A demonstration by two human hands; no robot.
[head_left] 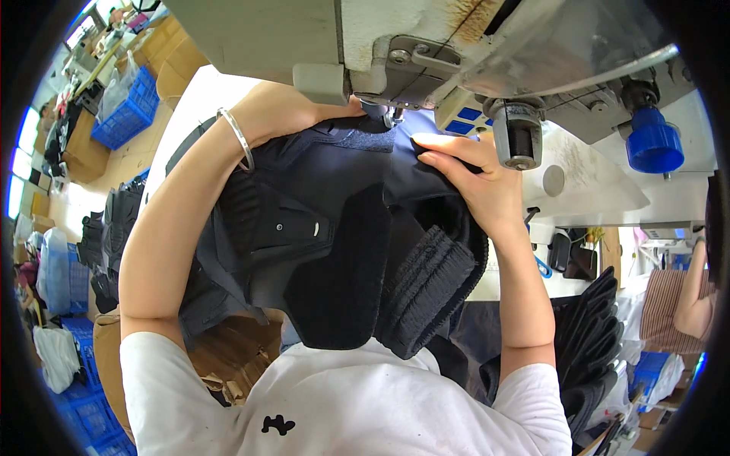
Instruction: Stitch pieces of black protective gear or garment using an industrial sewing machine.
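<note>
A large black fabric piece with ribbed and padded parts and a small metal snap hangs from the sewing machine's bed down to my lap. Its upper edge lies under the sewing machine's needle area. My right hand pinches the fabric between thumb and fingers, just right of the needle. My left hand, with a silver bangle on its wrist, rests at the fabric's upper edge left of the needle. Its fingers are mostly hidden behind the machine head.
The white machine table extends to the right. A blue cap-like part hangs from the machine. Stacked black pieces stand at my right, and more dark pieces at my left. Blue crates line the left. Another person's striped clothing shows far right.
</note>
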